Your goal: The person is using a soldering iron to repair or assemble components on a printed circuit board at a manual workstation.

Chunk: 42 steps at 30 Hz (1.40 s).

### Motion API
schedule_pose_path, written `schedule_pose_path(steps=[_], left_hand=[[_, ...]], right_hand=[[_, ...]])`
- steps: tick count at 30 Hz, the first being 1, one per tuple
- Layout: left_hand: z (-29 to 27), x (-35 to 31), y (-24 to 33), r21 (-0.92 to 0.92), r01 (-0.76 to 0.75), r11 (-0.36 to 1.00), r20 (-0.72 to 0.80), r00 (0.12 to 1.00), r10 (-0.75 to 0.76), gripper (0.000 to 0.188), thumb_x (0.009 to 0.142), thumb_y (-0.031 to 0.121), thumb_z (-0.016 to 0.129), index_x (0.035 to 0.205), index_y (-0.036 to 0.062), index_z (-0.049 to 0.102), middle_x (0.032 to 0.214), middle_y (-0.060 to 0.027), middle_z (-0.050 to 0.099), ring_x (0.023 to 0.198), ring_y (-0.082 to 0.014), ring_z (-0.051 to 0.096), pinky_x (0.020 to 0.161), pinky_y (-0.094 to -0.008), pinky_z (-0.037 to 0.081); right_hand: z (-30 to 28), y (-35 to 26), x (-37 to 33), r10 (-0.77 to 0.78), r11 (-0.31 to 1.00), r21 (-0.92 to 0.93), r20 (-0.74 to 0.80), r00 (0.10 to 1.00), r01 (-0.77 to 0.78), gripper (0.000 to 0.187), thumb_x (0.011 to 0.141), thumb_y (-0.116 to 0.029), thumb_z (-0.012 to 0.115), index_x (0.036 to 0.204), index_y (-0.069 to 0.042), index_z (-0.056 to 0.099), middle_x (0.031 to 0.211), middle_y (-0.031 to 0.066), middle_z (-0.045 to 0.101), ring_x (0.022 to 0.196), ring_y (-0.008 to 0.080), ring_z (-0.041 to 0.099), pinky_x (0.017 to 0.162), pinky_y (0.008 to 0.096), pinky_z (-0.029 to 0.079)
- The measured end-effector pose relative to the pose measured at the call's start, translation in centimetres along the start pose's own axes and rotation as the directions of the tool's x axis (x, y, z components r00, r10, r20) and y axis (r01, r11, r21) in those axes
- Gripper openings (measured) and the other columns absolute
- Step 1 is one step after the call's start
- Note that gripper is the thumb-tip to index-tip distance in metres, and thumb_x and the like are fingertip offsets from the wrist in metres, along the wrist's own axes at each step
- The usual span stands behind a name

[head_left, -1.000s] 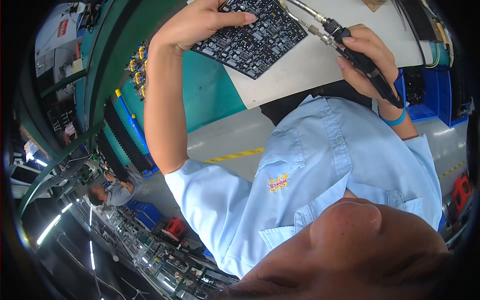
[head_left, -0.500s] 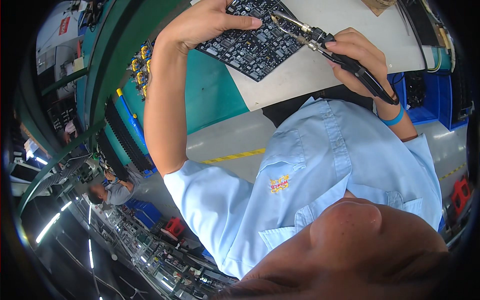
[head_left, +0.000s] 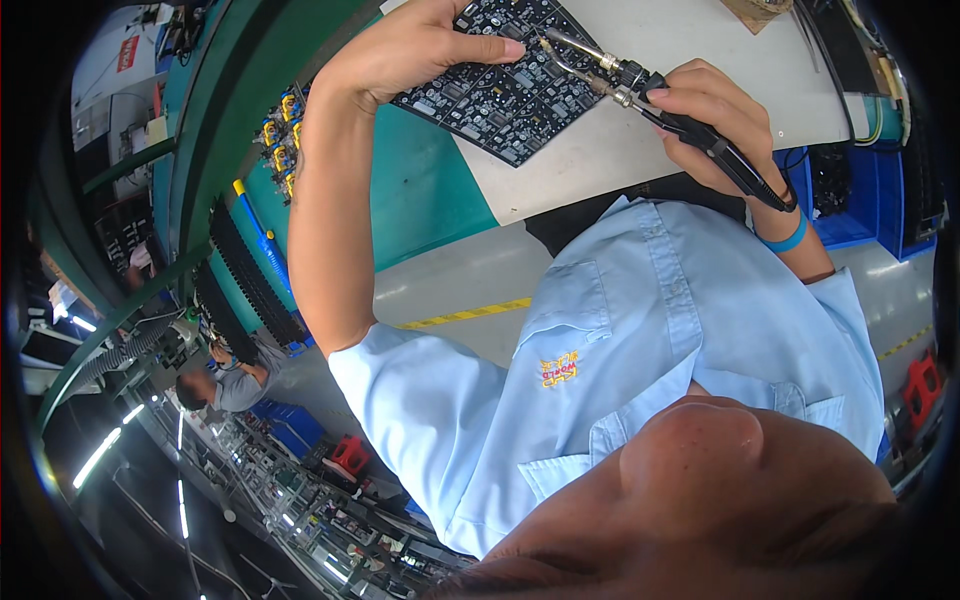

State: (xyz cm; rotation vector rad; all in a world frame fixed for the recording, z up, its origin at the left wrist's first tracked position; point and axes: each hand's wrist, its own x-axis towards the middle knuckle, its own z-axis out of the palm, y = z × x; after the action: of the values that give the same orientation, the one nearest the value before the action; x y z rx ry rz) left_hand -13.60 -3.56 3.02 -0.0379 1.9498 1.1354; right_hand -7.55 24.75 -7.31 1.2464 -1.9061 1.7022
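Observation:
A dark printed circuit board (head_left: 515, 105), covered with small parts in a repeating layout, lies across the white and green bench top. My left hand (head_left: 425, 45) grips it at its left side, the thumb lying over its upper face. The other left fingers are partly cut off by the picture's top edge. Closed round a black-handled pair of soldering tweezers (head_left: 690, 130) is my right hand (head_left: 725, 110). Its two metal arms point left over the board, with the tips close to the left thumb. Whether the tips touch a part is too small to tell.
Blue bins (head_left: 860, 190) with dark contents stand at the right. A brown piece (head_left: 757, 12) lies at the bench's far side. At the left are black slotted racks (head_left: 255, 275), a blue-and-yellow tool (head_left: 262, 235) and a green frame (head_left: 225, 110). Another person (head_left: 235, 385) works farther off.
The tweezers have shifted slightly leftward and toward me over the board. My left hand keeps its grip, almost unmoved.

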Motion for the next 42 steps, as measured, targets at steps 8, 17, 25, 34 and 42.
schedule_pose_path(steps=[8,17,25,34,42], left_hand=[[-0.2,0.3,-0.3,0.014,0.042,0.999,-0.009,0.999,-0.042,0.056,0.089,-0.004,0.062,0.142,-0.0051,0.045,0.124,-0.0111,0.063,0.102,-0.0157,0.059,0.09,-0.0257,0.048],[0.0,0.1,0.3,0.013,-0.04,0.999,0.004,0.999,0.04,0.057,0.088,-0.002,0.065,0.142,-0.0052,0.045,0.126,-0.012,0.062,0.106,-0.0164,0.059,0.094,-0.0261,0.048],[-1.6,1.7,-0.2,-0.026,-0.063,0.998,0.102,0.993,0.066,0.053,0.089,0.002,0.068,0.138,-0.0047,0.049,0.125,-0.0111,0.064,0.106,-0.0164,0.059,0.094,-0.0268,0.049],[-1.9,3.5,-0.3,0.018,-0.08,0.997,0.145,0.986,0.077,0.048,0.088,0.007,0.071,0.132,-0.0032,0.055,0.119,-0.0098,0.066,0.102,-0.015,0.06,0.092,-0.0277,0.049],[-1.3,2.6,-0.6,0.341,-0.284,0.896,0.016,0.955,0.296,0.049,0.086,0.011,0.072,0.13,-0.0025,0.054,0.115,-0.0125,0.065,0.099,-0.0188,0.06,0.091,-0.0304,0.048]], right_hand=[[0.0,0.1,0.1,-0.011,1.0,0.007,-0.01,1.0,0.011,0.047,0.064,0.014,0.069,0.11,0.004,0.07,0.096,0.0136,0.069,0.077,0.0226,0.059,0.071,0.0291,0.051],[-0.7,-0.6,-0.3,0.033,0.999,0.023,-0.042,0.999,-0.032,0.047,0.067,0.014,0.069,0.112,0.004,0.069,0.096,0.0133,0.069,0.078,0.0226,0.061,0.07,0.0287,0.051],[-6.3,-1.4,-2.5,0.195,0.939,-0.233,-0.25,0.948,-0.255,0.045,0.076,0.011,0.069,0.12,0.005,0.065,0.103,0.0157,0.068,0.083,0.023,0.064,0.075,0.0282,0.051],[-7.9,-0.1,-3.2,0.388,0.682,-0.374,-0.544,0.744,-0.629,0.046,0.084,-0.004,0.078,0.128,-0.001,0.063,0.105,0.0142,0.075,0.101,0.0195,0.072,0.088,0.0272,0.055],[-6.2,-1.8,-2.3,0.25,0.85,-0.335,-0.422,0.871,-0.406,0.044,0.081,0.003,0.074,0.124,0.001,0.064,0.109,0.0165,0.071,0.096,0.0247,0.069,0.088,0.0313,0.054]])
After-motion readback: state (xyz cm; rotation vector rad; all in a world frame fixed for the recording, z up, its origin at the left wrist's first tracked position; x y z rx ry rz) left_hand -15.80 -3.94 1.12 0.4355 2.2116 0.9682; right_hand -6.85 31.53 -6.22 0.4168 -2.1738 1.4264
